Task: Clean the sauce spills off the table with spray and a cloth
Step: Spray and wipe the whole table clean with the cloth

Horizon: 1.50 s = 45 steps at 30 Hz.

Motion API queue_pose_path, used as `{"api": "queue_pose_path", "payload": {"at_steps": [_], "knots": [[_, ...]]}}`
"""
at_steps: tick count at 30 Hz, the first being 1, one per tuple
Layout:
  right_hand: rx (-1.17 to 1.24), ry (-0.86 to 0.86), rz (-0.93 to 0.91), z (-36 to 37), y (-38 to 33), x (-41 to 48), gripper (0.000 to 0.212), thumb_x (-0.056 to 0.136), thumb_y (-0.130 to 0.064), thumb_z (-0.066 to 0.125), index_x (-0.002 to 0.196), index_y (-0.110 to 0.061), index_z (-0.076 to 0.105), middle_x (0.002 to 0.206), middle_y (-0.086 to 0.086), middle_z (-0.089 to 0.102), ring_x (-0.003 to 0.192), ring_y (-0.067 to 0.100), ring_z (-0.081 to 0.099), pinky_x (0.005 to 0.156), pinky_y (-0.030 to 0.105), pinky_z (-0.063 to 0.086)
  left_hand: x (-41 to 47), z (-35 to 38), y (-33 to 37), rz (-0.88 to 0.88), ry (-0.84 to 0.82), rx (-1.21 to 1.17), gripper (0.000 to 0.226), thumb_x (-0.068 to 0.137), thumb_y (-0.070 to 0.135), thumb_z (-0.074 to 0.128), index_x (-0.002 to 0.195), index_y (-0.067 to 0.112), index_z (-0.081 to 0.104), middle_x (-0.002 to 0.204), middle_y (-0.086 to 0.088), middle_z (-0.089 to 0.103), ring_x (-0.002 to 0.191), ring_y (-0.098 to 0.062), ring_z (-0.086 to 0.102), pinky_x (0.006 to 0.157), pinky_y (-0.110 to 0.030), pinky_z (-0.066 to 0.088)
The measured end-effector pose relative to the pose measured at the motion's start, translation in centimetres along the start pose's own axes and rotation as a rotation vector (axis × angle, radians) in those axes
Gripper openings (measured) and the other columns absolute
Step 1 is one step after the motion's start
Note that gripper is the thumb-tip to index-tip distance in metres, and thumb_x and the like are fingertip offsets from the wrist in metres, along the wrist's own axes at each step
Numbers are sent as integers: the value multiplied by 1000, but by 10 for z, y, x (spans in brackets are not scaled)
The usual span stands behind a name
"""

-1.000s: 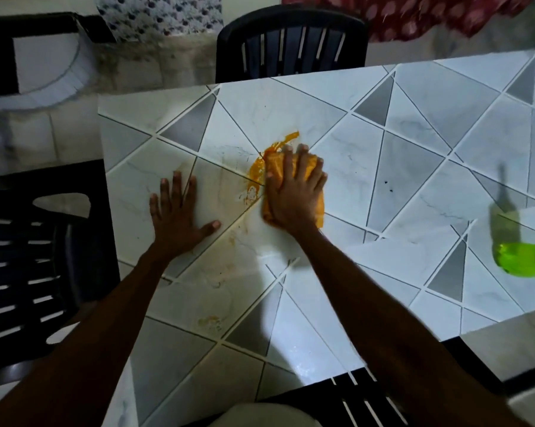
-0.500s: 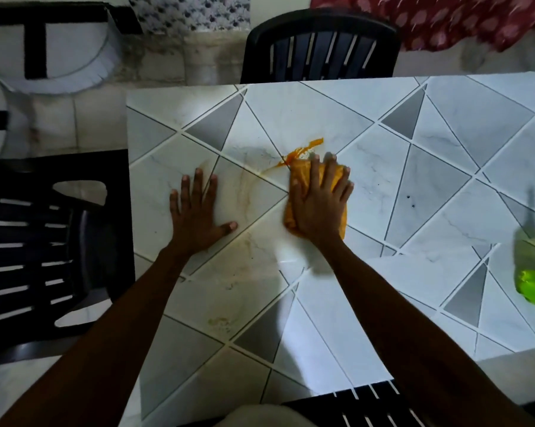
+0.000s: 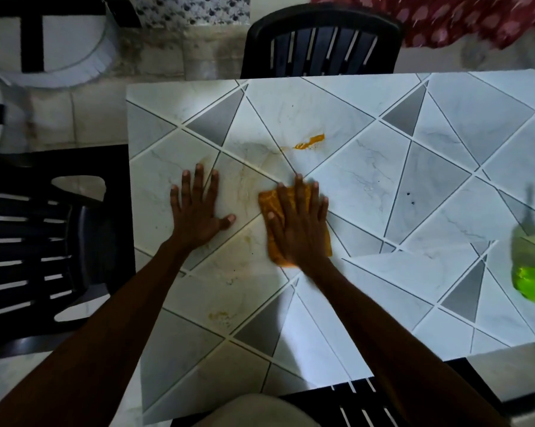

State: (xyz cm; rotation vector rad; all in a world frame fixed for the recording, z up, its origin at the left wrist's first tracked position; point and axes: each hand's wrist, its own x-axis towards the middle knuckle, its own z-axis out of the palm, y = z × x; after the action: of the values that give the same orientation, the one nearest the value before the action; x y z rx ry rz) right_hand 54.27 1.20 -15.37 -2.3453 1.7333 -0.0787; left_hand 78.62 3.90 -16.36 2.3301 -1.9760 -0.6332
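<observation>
My right hand (image 3: 298,224) lies flat with straight fingers on an orange cloth (image 3: 267,200), pressing it onto the tiled table (image 3: 368,303). An orange sauce streak (image 3: 310,142) shows on the tiles just beyond the cloth. A fainter sauce stain (image 3: 219,316) sits nearer me, and pale yellowish smears lie between the hands. My left hand (image 3: 198,211) rests flat on the table, fingers spread, a short way left of the cloth. A green spray bottle (image 3: 532,280) stands at the right edge of the view, partly cut off.
A black plastic chair (image 3: 320,41) stands at the table's far side. Another black chair (image 3: 38,251) is at the left end, and a third chair (image 3: 361,396) is under me at the near edge. Red patterned fabric (image 3: 463,16) hangs at the back right.
My right hand has dragged the cloth toward me, off the orange spill, leaving only a short streak uncovered beyond it. The left hand stays planted on the table.
</observation>
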Motion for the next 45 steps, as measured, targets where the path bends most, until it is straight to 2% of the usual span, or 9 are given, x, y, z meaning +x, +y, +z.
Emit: {"api": "queue_pose_path", "payload": {"at_steps": [4,7,16,25,31,34,37,40,45], "knots": [[40,68,134,-4,-19,92,67,103,-60,27,161,-27,24,170,13,11,154,44,9,122,62,13,0,5,-2,-16,14,31,109,68,82,30,157,29,-3,164,-5,-13,150,-32,-12,117,-55,-6],[67,77,133,-3,-29,129,70,102,-62,26,162,-25,19,171,13,8,155,44,4,123,63,8,1,7,-5,-24,-9,43,110,66,82,29,156,32,-9,163,-3,-18,150,-30,-16,117,-54,-7],[26,6,-8,6,-16,-23,70,103,-59,32,163,-26,14,171,10,0,157,38,-6,125,58,4,-3,0,-3,-17,20,3,110,67,82,32,157,31,-4,164,-2,-16,150,-29,-14,118,-54,-7],[36,54,98,2,-33,107,75,99,-66,31,161,-25,22,171,12,7,155,43,2,121,63,9,-6,8,-8,-16,50,18,109,67,82,31,157,31,-4,164,-1,-16,151,-29,-13,118,-55,-4],[33,35,-17,1,-11,35,81,96,-66,39,162,-24,21,171,10,2,156,41,-3,122,61,8,-5,0,-1,-54,108,-76,107,70,83,31,157,29,1,165,-4,-10,152,-30,-6,118,-55,0],[-22,0,97,-3,31,-28,81,95,-65,39,163,-27,14,172,7,1,156,39,-4,123,61,11,19,-18,10,-86,202,-83,98,76,77,32,157,27,8,165,-7,-6,151,-33,-4,118,-56,1],[-19,-7,242,-12,66,-41,82,94,-67,37,163,-31,12,172,4,5,156,40,2,122,61,14,68,-41,6,-8,124,-42,102,75,83,29,157,26,12,165,-8,2,151,-34,2,118,-58,7],[-16,-6,303,-19,78,0,81,94,-67,36,162,-30,12,171,6,6,154,44,7,121,62,15,100,-45,-9,54,31,23,112,67,93,25,157,30,6,165,-6,-4,151,-36,0,116,-62,7],[59,38,398,-27,78,120,84,93,-70,29,162,-27,9,171,12,2,153,48,2,122,64,6,100,-30,-17,86,91,53,107,70,95,17,156,35,-3,165,0,-12,151,-30,-7,117,-55,-1]]}}
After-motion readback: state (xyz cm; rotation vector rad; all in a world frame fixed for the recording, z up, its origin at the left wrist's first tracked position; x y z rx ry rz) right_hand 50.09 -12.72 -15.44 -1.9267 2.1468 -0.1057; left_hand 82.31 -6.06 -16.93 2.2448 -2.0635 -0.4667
